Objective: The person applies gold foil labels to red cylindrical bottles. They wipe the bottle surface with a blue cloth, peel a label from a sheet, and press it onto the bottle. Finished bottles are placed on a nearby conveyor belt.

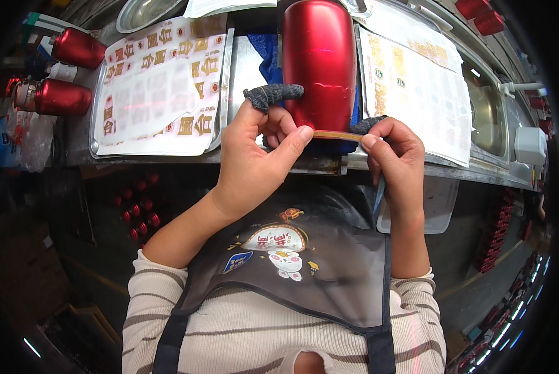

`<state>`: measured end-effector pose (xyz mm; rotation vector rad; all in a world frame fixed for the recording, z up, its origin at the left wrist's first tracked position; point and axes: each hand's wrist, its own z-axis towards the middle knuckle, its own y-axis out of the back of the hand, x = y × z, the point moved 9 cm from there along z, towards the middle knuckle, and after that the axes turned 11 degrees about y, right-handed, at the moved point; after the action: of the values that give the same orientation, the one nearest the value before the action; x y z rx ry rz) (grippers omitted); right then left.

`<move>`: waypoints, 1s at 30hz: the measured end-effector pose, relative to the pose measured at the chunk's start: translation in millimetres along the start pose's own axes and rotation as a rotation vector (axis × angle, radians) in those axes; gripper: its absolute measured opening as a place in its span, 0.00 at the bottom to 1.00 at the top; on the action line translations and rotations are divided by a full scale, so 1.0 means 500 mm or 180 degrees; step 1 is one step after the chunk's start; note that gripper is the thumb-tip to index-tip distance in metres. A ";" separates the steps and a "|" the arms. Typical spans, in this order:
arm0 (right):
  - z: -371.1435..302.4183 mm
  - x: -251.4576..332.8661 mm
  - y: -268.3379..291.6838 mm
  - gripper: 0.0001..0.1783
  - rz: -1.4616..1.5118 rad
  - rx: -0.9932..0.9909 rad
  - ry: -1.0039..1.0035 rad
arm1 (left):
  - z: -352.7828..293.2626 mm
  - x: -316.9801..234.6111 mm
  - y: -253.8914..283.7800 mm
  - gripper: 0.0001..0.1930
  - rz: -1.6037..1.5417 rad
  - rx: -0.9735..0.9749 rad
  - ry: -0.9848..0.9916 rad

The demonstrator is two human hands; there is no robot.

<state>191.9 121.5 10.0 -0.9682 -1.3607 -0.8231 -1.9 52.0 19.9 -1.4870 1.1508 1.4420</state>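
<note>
A glossy red bottle [320, 56] lies on its side in front of me, its near end toward me. A thin gold strip [335, 135] runs across that near end. My left hand [253, 149] has its thumb on the strip's left end, while its index finger, in a dark grey knitted finger sleeve [273, 95], rests along the bottle's side. Thumb and fingers of my right hand [398, 156] pinch the strip's right end. A slim bluish thing [380, 194] hangs below the right palm; its upper part is hidden. Another grey sleeve [367, 125] covers the right index finger.
Metal trays with gold-printed transfer sheets flank the bottle, at left [161, 87] and right [410, 93]. Two red bottles [62, 98] lie far left. Blue cloth [266, 53] shows beside the bottle. A metal basin [488, 112] stands right, a white tray [426, 206] below the bench edge.
</note>
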 end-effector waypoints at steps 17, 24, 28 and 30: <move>0.007 -0.010 -0.014 0.17 -0.1015 -0.0068 0.0052 | -0.005 0.023 -0.011 0.31 -0.0110 -0.0172 -0.0242; 0.015 -0.014 -0.020 0.17 -0.1030 -0.0008 0.0101 | 0.002 0.036 -0.019 0.34 -0.0603 0.0020 -0.0008; 0.015 -0.016 -0.023 0.14 -0.1143 0.0112 0.0128 | -0.040 -0.012 0.003 0.24 0.0164 -0.0263 -0.0584; 0.014 -0.016 -0.024 0.15 -0.1027 0.0026 0.0132 | -0.083 -0.056 -0.026 0.18 0.2132 -0.0292 -0.1582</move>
<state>177.5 122.6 2.5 -0.7296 -1.5047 -1.0717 24.6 19.4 50.1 -0.7252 1.3225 2.1793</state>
